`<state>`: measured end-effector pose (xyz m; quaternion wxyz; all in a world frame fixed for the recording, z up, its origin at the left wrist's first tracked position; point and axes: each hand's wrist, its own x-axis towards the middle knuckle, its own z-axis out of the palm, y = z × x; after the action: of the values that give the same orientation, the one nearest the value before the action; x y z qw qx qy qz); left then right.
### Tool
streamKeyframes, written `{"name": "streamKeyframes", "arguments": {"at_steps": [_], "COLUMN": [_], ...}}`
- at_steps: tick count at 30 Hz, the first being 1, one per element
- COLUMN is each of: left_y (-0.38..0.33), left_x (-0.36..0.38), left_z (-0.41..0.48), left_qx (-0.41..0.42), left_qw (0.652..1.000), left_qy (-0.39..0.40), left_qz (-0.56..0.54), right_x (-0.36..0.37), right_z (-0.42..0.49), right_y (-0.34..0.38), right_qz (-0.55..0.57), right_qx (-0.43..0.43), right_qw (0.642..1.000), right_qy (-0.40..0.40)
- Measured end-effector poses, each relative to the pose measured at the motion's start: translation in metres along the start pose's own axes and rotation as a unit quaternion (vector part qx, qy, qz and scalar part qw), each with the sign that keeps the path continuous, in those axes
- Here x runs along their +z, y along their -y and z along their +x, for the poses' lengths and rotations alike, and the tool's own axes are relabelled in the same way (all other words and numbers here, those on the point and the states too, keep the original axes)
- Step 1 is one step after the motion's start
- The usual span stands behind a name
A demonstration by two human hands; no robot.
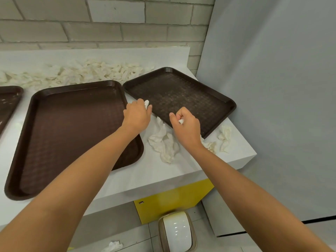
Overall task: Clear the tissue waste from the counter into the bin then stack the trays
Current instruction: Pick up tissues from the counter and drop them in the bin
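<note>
Two brown trays lie on the white counter (163,175): a large one (72,128) in the middle and a smaller, angled one (181,95) at the right. My left hand (137,114) grips a small tissue wad (147,103) in the gap between them. My right hand (185,124) pinches another tissue scrap (181,121) at the right tray's front edge. A crumpled tissue (163,142) lies on the counter between my forearms. More tissues (224,137) sit by the counter's right corner. A long heap of tissue waste (87,71) runs along the back.
A third brown tray (9,100) shows partly at the left edge. On the floor below the counter stands a bin with a white swing lid (177,231); a tissue (113,246) lies on the floor to its left. A grey wall (272,88) closes the right side.
</note>
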<state>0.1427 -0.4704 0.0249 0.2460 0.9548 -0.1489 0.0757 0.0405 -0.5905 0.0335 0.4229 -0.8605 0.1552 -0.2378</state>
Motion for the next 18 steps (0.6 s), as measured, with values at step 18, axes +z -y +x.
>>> {"name": "streamKeyframes", "arguments": {"at_steps": [18], "left_y": [-0.034], "left_x": [-0.033], "left_z": [-0.129], "left_qx": [-0.046], "left_qw": [0.972], "left_qy": [0.016], "left_qz": [-0.230], "right_x": [-0.014], "right_z": [-0.075], "right_y": [-0.004], "right_qz": [0.072], "right_qx": [-0.041], "right_qw": [0.994], "right_qy": [0.075]}}
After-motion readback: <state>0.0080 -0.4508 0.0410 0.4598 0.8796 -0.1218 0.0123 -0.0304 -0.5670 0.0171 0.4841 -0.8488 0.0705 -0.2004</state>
